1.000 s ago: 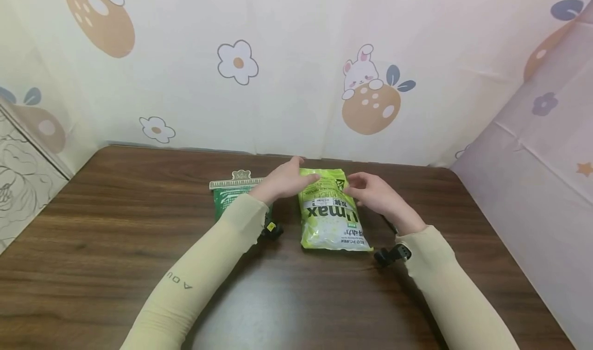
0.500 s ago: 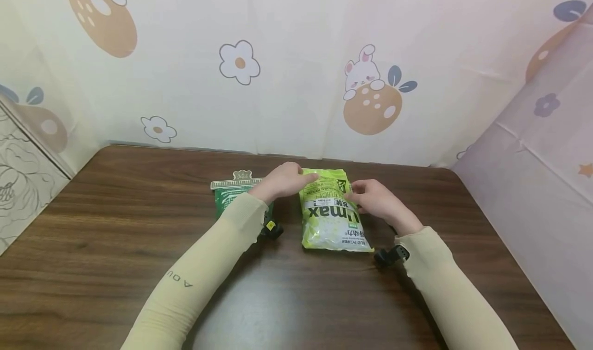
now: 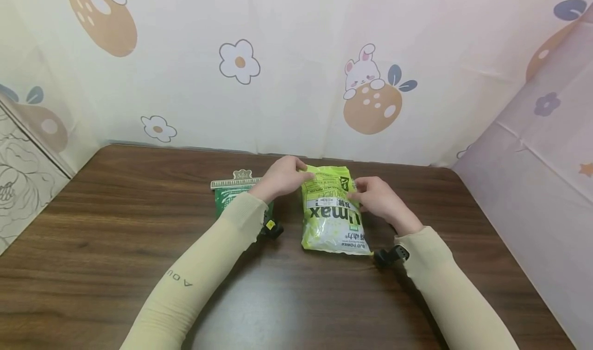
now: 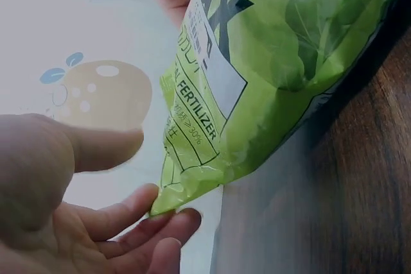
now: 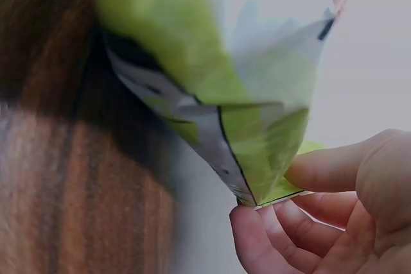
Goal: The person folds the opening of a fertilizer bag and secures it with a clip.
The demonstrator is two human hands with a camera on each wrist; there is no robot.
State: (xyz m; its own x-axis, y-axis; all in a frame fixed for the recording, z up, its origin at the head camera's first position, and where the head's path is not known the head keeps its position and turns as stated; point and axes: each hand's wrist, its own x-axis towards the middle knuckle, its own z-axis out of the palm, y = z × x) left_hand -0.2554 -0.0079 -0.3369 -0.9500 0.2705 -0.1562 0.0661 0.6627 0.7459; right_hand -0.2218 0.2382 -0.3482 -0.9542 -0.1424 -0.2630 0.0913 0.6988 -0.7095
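I'd call this early: my right hand (image 3: 376,198) already pinches the side of the fertilizer bag (image 3: 331,216) between thumb and fingers, while a proper hold by my left hand (image 3: 283,176) looks left to do, thumb spread well away from fingers that touch the far corner. Bag sits between both hands, near end resting on the table (image 3: 278,298), its far-end edges at my fingertips; can't tell if that far end is raised.

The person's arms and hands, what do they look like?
Pale yellow sleeves; the left sleeve has dark lettering, the right sleeve none visible. A black device sits at each wrist, the left one marked yellow. The left hand and right hand are bare.
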